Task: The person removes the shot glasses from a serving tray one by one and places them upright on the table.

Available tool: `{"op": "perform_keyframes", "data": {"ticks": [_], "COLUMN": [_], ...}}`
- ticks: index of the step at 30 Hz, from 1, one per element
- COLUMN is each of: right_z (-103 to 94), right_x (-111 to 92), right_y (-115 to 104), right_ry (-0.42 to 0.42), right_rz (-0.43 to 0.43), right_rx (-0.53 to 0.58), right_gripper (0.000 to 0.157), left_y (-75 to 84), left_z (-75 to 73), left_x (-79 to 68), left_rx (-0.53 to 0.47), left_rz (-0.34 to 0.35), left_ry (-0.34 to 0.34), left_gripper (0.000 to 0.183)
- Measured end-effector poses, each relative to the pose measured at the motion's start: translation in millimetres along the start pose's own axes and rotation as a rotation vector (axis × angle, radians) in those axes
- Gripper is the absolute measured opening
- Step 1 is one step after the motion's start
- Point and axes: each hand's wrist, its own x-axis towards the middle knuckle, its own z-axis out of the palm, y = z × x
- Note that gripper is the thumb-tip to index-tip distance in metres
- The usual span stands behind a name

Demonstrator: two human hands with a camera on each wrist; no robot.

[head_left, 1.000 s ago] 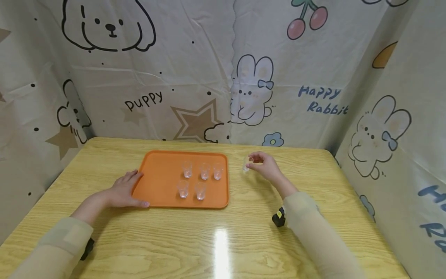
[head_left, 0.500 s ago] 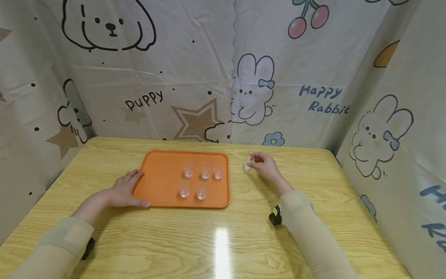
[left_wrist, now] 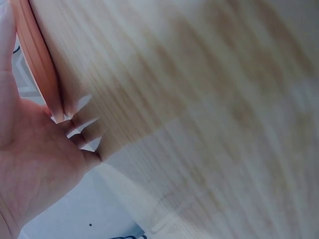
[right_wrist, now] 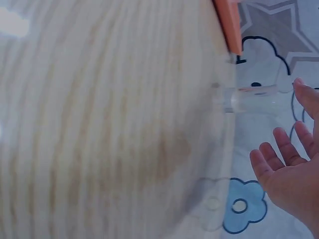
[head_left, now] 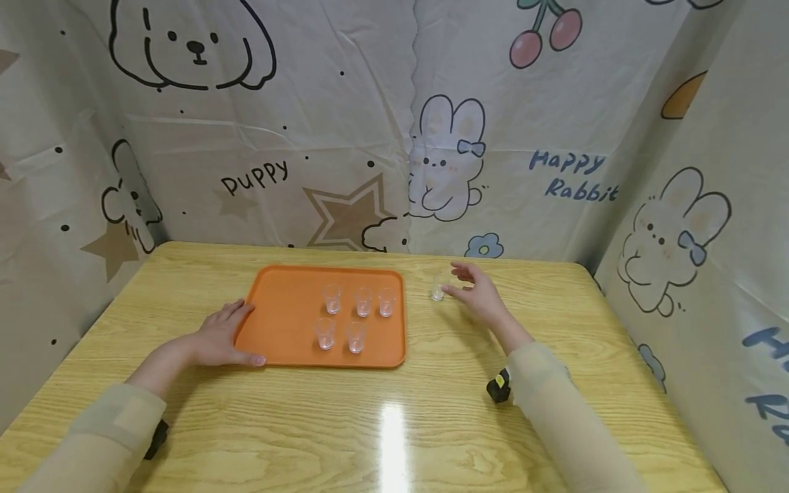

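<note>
A small clear shot glass (head_left: 437,293) stands upright on the table just right of the tray. Beside it is my right hand (head_left: 483,296), thumb and fingers spread apart, the thumb tip close to the glass. In the right wrist view the glass (right_wrist: 254,99) shows away from the spread fingers (right_wrist: 286,149). My left hand (head_left: 218,337) lies at the left end of the orange tray (head_left: 277,315), its fingers and thumb extended along the rim. The left wrist view shows the palm (left_wrist: 45,149) beside the tray's edge (left_wrist: 40,59).
Several more clear shot glasses stand on the tray's right half, among them a front glass (head_left: 355,337) and a back one (head_left: 333,300). The wooden table (head_left: 296,424) ends at a printed cloth backdrop (head_left: 345,137), which also rises along both sides.
The right hand has lowered the shot glass onto the table, then let go. Its fingers have spread and moved slightly right, away from the glass. The left hand stays at the tray.
</note>
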Motion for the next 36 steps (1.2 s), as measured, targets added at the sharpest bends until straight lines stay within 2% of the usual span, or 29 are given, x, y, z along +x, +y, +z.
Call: {"op": "perform_keyframes", "data": {"ticks": [9,16,26,36], "right_z": [-18.6,-19.6,-4.2,30.5], "right_x": [-14,-27,-50,-72], "right_y": [-29,-53,-80,-91], "right_ry": [-0.004,-0.007,-0.016,-0.060], "right_rz": [-0.073,-0.079,-0.171,-0.189], "right_rx": [0.017,0.042,0.113,0.199], "right_gripper": [0.060,0.058,0.058,0.058], "left_y": [-1.4,-3.5,-0.7,-1.1], "left_z": [0.7,1.0,-0.8,-0.8], "left_x": [0.1,0.9,0.3,0.5], "left_rx": [-0.002,0.011,0.004,0.016], "left_rz": [0.003,0.002,-0.009,-0.010], "left_ry": [-0.002,0.000,-0.014,-0.013], "left_gripper": [0.116,0.116,0.117,0.116]}}
